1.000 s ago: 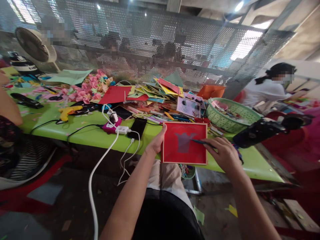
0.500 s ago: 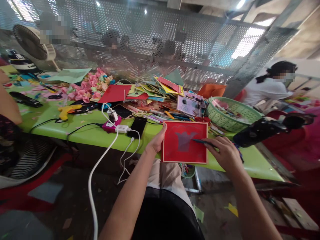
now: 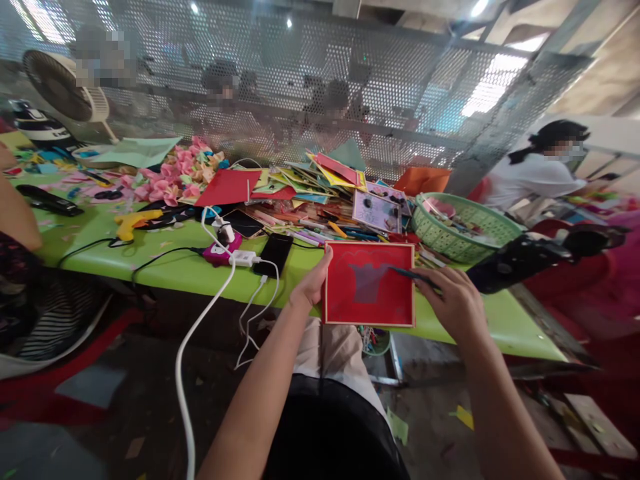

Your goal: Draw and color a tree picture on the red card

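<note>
A red rectangular panel [image 3: 345, 307] with a thin pale wooden frame is tilted up at the table's front edge. On its red face is a grey-violet vase-like shape [image 3: 369, 283] with a scalloped outline above it. My left hand [image 3: 314, 280] grips the panel's left edge, thumb on the frame. Closed around a slim dark pencil-like tool [image 3: 415, 274], my right hand [image 3: 454, 299] is at the panel's right side. The tool's tip lies over the upper right of the grey shape; whether it touches the surface I cannot tell.
A pink power socket [image 3: 220, 248] with white cables and a black phone [image 3: 277, 255] lie left of the panel. Behind are piled coloured cards, pencils and pink paper flowers [image 3: 173, 175]. A green basket [image 3: 465, 227] and dark bottle [image 3: 520, 263] stand right. A yellow glue gun [image 3: 135, 222] lies left.
My right hand has shifted slightly right and up, and the tool's tip moved up toward the upper right corner of the grey shape. My left hand and the panel stay nearly still.
</note>
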{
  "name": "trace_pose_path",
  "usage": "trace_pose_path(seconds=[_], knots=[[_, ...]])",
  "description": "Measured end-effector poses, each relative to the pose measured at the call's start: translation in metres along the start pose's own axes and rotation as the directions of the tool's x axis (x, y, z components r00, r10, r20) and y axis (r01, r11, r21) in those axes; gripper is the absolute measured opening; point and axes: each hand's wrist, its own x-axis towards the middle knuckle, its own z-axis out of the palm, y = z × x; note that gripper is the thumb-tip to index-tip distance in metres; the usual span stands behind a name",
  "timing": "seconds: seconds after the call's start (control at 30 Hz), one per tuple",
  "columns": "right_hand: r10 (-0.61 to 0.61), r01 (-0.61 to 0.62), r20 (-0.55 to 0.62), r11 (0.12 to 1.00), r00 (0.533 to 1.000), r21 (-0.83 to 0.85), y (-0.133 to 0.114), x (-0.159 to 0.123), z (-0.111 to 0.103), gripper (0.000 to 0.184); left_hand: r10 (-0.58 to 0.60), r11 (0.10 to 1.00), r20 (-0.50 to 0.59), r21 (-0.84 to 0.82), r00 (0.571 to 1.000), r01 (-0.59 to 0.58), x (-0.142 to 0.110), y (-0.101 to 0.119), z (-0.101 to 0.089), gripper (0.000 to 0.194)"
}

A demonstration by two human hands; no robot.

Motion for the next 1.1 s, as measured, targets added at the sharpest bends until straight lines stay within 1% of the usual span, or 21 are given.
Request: trace_pose_path(seconds=[0.2,0.33,0.5,0.67,0.8,0.87,0.97,1.1], knots=[[-0.016,0.015,0.046,1.0,0.999,0.021,-0.0003,-0.0006,0.0,0.03,0.001,1.0,0.03,0.012,1.0,-0.001,-0.0001,0.0002,0.0,0.067],[-0.003,0.003,0.042,1.0,0.999,0.012,-0.0019,-0.0023,-0.0003,0.03,-0.003,1.0,0.038,0.003,0.999,0.003,0.0005,0.0001,-0.0009,0.07],[-0.069,0.069,0.095,0.998,0.993,0.012,-0.004,-0.0047,0.001,0.034,-0.031,0.999,0.044,-0.014,0.999,0.032,0.0027,0.0003,-0.0048,0.077],[-0.038,0.037,0.069,0.999,0.997,0.018,-0.0029,-0.0035,-0.0002,0.033,-0.018,1.0,0.022,-0.003,1.0,0.018,0.002,0.0006,-0.004,0.073],[-0.061,0.057,0.111,0.998,0.992,0.037,-0.003,-0.0037,-0.0007,0.034,-0.021,1.0,-0.005,0.02,1.0,0.021,0.0007,0.0013,-0.002,0.073],[-0.055,0.051,0.116,0.998,0.992,0.042,-0.0033,-0.0033,-0.0003,0.034,-0.026,1.0,0.005,0.01,1.0,0.026,0.001,0.0015,-0.0023,0.075],[-0.03,0.026,0.092,0.999,0.995,0.048,-0.0031,-0.0021,0.0004,0.035,-0.032,0.999,0.036,-0.014,0.999,0.032,0.0024,0.0014,-0.0035,0.077],[-0.051,0.044,0.127,0.997,0.991,0.057,-0.0022,-0.004,-0.0002,0.036,-0.018,1.0,0.02,-0.013,1.0,0.019,0.0041,0.0008,-0.0036,0.075]])
